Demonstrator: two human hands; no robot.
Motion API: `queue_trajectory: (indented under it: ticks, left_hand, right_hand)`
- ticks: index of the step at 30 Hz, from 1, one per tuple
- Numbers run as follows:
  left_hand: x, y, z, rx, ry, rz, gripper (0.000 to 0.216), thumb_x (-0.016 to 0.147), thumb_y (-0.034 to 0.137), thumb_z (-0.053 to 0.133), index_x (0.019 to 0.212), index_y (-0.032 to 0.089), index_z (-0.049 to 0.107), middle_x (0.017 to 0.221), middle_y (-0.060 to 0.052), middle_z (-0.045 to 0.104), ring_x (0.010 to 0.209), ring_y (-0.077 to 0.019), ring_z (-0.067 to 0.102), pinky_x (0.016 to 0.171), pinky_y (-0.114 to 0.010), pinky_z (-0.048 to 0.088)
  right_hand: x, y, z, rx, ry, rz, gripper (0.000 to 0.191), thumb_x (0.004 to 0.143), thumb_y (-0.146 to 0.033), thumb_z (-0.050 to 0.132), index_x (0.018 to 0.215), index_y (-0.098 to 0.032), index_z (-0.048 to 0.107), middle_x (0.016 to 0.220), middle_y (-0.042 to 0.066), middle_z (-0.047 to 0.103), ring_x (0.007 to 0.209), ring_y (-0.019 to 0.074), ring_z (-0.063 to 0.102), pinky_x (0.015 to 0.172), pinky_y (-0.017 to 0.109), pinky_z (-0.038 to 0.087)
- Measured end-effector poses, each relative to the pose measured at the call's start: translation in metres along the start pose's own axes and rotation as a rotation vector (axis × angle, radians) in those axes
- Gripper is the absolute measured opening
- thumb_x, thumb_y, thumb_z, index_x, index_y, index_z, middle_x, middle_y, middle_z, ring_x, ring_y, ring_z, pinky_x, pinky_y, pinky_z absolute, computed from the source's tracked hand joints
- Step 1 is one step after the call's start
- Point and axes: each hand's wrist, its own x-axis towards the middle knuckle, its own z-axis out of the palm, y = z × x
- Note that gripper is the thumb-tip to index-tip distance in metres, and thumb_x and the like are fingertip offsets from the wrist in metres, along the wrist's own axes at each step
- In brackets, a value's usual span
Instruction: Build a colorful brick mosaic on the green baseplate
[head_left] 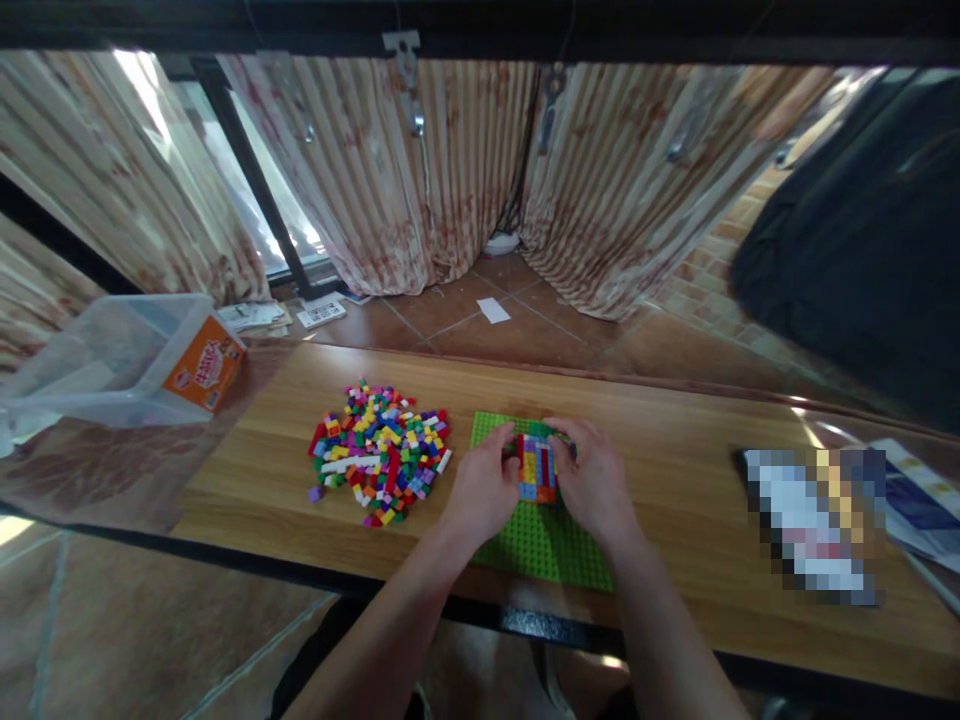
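Observation:
A small build of coloured toy bricks (537,468), with red, yellow, blue and orange pieces, sits on the upper part of a green baseplate (551,545). My left hand (487,480) is at its left side, fingers and thumb curled in against the bricks. On the opposite side, my right hand (592,475) curls its fingers round the right edge. Between them the two hands grip the build, and they hide its sides and part of its far edge. To the left of the baseplate lies a heap of loose toy bricks (382,450) in many colours.
The wooden table (675,480) has a dark front edge. A clear plastic bin (112,370) with an orange label stands beyond its left end. At the right lie a blurred-out flat object (810,520) and some papers (919,500). Curtains (375,180) hang behind.

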Motion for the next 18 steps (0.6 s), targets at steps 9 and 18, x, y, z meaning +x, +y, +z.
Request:
queue_trajectory:
  ticks: [9,18]
  left_hand:
    - [-0.0004,0.0011,-0.0001,-0.035,-0.024,-0.019,0.054,0.085,0.008,0.048,0.139,0.009,0.048,0.131,-0.016,0.064,0.119,-0.0244,0.063,0.108,-0.041,0.047]
    - [-0.0016,-0.0025,0.0020,-0.014,0.008,0.015,0.054,0.085,0.009,0.048,0.139,0.014,0.049,0.127,-0.014,0.066,0.114,-0.0234,0.065,0.104,-0.041,0.050]
  right_hand:
    - [-0.0007,-0.0005,0.0042,-0.002,-0.094,0.002,0.029,0.088,-0.021,0.046,0.103,-0.017,0.070,0.106,0.012,0.069,0.102,0.0266,0.059,0.094,0.046,0.046]
    - [-0.0008,-0.0007,0.0037,0.020,-0.125,-0.004,0.027,0.089,-0.022,0.047,0.102,-0.021,0.070,0.103,0.009,0.070,0.098,0.0256,0.061,0.092,0.046,0.046]
